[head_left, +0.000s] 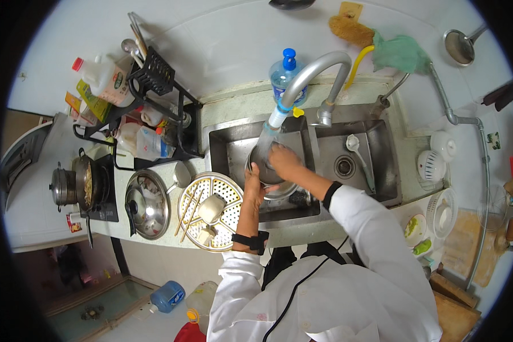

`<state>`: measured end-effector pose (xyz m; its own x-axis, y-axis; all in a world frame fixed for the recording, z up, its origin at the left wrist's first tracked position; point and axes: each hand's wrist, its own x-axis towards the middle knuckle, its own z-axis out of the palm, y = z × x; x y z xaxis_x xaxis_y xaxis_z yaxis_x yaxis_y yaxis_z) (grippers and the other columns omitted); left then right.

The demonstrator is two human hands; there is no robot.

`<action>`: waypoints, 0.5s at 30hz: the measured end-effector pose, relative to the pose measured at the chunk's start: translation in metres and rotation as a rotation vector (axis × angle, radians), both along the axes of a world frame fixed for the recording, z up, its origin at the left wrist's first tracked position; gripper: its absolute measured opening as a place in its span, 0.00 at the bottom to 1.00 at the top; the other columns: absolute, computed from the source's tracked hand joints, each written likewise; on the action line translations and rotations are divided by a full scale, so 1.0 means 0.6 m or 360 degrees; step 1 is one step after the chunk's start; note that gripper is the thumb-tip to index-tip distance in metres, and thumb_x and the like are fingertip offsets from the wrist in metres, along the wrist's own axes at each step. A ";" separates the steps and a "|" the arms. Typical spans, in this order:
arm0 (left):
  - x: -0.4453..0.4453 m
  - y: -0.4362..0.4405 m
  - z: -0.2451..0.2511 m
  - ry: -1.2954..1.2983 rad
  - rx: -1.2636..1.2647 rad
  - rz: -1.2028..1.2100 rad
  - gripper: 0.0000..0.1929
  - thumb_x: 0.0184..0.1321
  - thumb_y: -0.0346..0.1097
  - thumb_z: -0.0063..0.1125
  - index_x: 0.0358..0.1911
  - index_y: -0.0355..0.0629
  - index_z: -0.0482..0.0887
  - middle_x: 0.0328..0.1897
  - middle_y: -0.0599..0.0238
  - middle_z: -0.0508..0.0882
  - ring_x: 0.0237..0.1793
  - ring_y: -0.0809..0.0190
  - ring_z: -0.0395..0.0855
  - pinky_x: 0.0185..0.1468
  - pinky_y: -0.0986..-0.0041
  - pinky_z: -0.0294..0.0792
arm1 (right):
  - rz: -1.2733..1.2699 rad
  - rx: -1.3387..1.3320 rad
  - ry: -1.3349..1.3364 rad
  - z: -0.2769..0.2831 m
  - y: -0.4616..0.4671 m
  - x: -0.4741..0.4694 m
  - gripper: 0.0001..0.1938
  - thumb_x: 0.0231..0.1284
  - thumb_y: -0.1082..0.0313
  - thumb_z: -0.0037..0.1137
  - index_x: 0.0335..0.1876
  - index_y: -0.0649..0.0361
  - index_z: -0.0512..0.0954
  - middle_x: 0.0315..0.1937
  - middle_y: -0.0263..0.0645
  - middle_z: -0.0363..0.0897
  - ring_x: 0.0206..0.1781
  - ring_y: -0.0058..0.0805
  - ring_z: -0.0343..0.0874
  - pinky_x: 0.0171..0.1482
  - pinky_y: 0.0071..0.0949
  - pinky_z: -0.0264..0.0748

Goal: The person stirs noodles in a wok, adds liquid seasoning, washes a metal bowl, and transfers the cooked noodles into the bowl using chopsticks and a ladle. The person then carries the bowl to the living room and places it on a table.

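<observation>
Water runs from the curved metal faucet into a round metal bowl over the left basin of the steel sink. My left hand grips the bowl's near left rim, thumb up along the side. Inside the bowl's right part is my right hand, its fingers curled under the stream; whether it holds anything is hidden. Another round metal vessel shows partly beneath the bowl. Left of the sink, a perforated steamer tray carries steamed buns and chopsticks.
A steel lid and ladle lie left of the tray. Beyond are a wok and a pot. A blue soap bottle stands behind the sink. A long-handled brush rests in the right basin.
</observation>
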<state>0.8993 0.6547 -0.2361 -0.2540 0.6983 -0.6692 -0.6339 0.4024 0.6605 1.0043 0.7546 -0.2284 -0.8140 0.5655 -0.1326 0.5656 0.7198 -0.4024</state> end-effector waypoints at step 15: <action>0.019 -0.008 0.009 0.0028 0.0013 -0.0040 0.29 0.69 0.52 0.32 0.64 0.36 0.48 0.61 0.42 0.65 0.52 0.41 0.75 0.32 0.53 0.82 | -0.0048 0.0147 0.0573 -0.021 -0.019 -0.030 0.06 0.51 0.72 0.50 0.35 0.63 0.74 0.38 0.45 0.72 0.49 0.43 0.72 0.46 0.42 0.74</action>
